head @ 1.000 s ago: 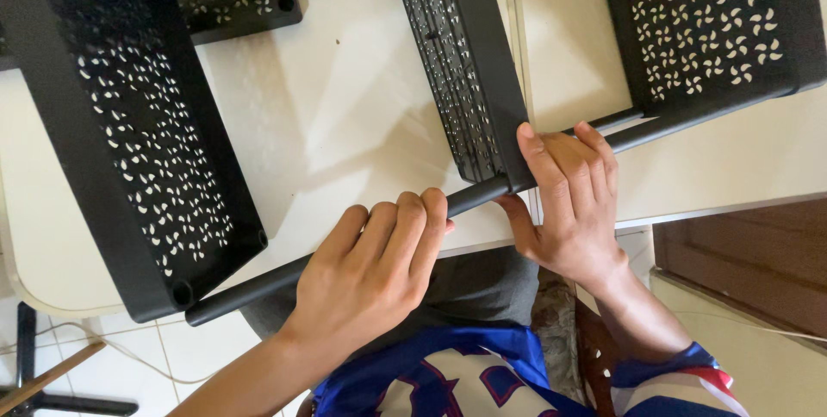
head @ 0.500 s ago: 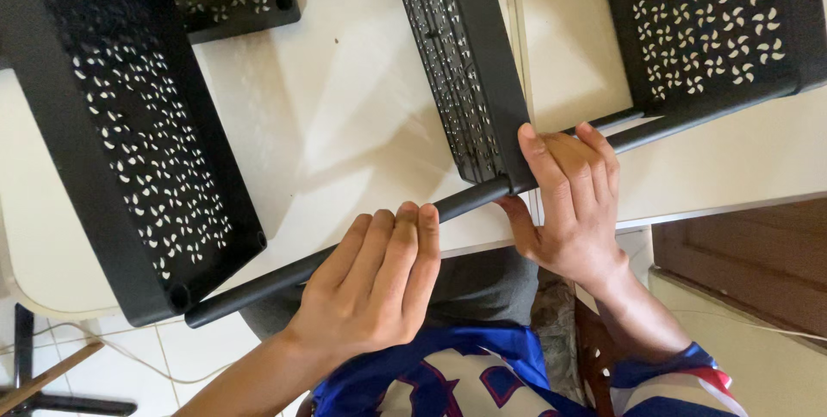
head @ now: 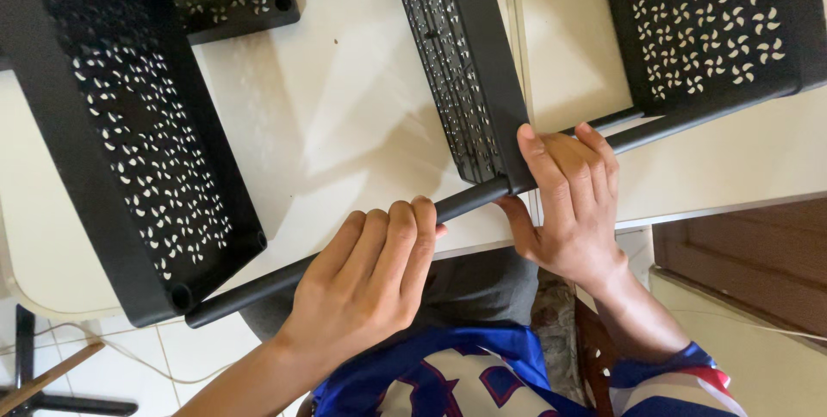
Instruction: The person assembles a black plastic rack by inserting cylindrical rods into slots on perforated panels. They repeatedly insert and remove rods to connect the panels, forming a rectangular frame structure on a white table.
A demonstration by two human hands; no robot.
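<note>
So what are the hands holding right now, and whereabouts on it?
The left hand wraps the black pole near its middle; the right hand grips the middle shelf at its corner.

Table [head: 345, 107]: fills the upper and middle frame. On it, left: perforated shelf panel [head: 138, 150], running from upper left to lower left. Centre top: second shelf panel [head: 461, 64], standing on edge. Upper right: third shelf panel [head: 706, 21]. Rod [head: 258, 288]: slants from lower left up to the right, along the table's near edge. Left hand [head: 366, 283]: over the rod, lower centre. Right hand [head: 568, 197]: at the centre panel's lower corner, right of the left hand.
</note>
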